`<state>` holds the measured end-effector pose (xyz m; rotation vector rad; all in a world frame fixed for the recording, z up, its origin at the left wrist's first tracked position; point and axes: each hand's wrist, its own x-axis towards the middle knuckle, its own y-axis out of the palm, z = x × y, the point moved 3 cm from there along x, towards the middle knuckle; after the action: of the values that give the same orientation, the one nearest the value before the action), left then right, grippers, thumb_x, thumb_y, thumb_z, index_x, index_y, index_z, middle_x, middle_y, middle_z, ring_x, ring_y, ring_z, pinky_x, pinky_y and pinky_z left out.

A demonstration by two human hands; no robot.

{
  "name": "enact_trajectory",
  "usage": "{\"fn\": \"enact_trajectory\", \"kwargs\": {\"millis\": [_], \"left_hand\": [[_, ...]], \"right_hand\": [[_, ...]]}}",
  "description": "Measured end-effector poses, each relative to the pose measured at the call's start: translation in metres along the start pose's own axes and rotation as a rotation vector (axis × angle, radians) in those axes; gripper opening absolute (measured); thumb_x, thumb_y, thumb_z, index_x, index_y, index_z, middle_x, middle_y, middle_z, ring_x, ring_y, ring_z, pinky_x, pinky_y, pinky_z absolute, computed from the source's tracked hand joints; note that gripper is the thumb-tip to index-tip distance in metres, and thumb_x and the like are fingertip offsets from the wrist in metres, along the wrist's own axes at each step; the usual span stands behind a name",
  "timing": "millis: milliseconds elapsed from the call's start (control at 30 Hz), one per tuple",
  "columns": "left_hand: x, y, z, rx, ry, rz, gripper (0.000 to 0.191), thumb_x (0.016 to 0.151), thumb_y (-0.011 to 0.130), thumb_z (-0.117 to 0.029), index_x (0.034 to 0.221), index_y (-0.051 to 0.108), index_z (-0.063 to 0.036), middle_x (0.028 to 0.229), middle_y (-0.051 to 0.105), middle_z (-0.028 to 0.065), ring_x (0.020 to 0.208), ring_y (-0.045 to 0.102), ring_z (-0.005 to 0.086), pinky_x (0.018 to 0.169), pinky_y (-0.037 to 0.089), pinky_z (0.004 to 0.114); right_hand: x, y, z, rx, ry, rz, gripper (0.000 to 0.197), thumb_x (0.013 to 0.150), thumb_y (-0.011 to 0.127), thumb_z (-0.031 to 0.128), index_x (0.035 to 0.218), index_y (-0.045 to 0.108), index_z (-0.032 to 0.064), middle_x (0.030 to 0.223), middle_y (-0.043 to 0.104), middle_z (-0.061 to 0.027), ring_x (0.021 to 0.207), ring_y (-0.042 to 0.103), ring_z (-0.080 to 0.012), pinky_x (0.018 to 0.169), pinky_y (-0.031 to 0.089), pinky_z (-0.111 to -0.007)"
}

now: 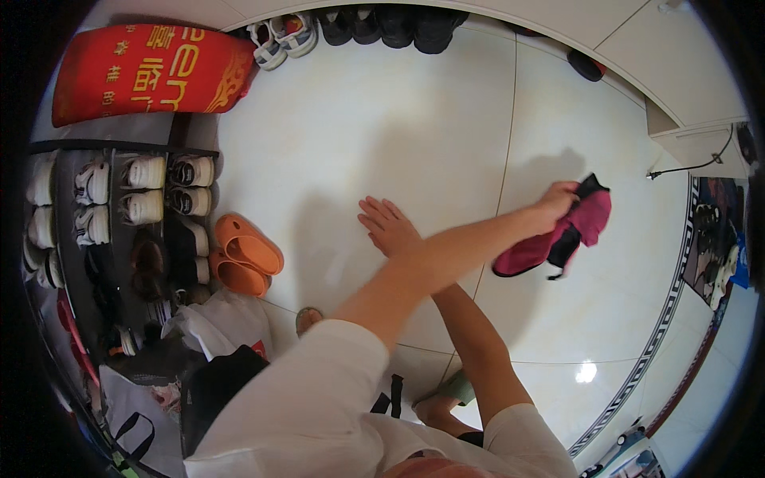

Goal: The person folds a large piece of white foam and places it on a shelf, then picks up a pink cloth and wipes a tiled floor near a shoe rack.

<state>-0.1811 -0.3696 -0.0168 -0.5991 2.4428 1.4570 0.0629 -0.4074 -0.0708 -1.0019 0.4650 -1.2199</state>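
Note:
My left arm crosses over my right arm and reaches out to the right. My left hand [554,206] grips a magenta-and-black fabric item [588,218] with a dark edge and a short strap hanging down; its exact kind is unclear. Empty, with its fingers extended, my right hand [391,228] is over the pale tiled floor [442,119]. Part of the right forearm is hidden beneath the left one. A pair of orange clogs [248,254] lies on the floor to the left of my right hand.
A shoe rack [63,179] holding several shoes stands at left, with a plastic bag [230,319] beside it. A red mat with writing [155,71] is at upper left. More shoes [394,27] line the cabinet [538,15]. A cable [687,167] hangs at right.

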Motion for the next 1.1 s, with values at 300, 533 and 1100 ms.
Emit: {"fn": "enact_trajectory", "kwargs": {"millis": [300, 533, 1100], "left_hand": [[-0.266, -0.177, -0.202, -0.129, 0.257, -0.792, 0.033, 0.092, 0.033, -0.019, 0.11, 0.047, 0.0048, 0.115, 0.052, 0.0195, 0.105, 0.052, 0.0287, 0.099, 0.036, 0.043], [-0.413, -0.325, -0.237, -0.25, 0.362, -1.019, 0.03, 0.092, 0.036, -0.019, 0.11, 0.049, 0.0017, 0.113, 0.052, 0.0192, 0.104, 0.051, 0.0277, 0.096, 0.039, 0.04], [-0.252, -0.276, -0.144, 1.929, 0.706, -0.697, 0.051, 0.078, 0.06, -0.017, 0.125, 0.042, -0.0084, 0.138, 0.025, 0.015, 0.129, 0.017, 0.0393, 0.104, 0.021, 0.046]], "right_hand": [[-0.066, -0.043, 0.046, 0.213, 0.056, 0.128, 0.045, 0.072, 0.052, 0.002, 0.116, 0.048, 0.0049, 0.13, 0.04, -0.0114, 0.124, 0.034, -0.026, 0.098, 0.033, -0.038], [-0.085, -0.047, 0.053, 0.215, 0.04, 0.176, 0.053, 0.067, 0.056, -0.004, 0.118, 0.046, 0.0067, 0.13, 0.039, -0.0104, 0.123, 0.035, -0.0262, 0.096, 0.036, -0.039], [-0.147, -0.154, 0.053, -0.038, 0.073, 0.514, 0.039, 0.08, 0.048, 0.007, 0.119, 0.045, 0.0042, 0.12, 0.047, -0.0112, 0.116, 0.043, -0.0242, 0.092, 0.038, -0.037]]}}
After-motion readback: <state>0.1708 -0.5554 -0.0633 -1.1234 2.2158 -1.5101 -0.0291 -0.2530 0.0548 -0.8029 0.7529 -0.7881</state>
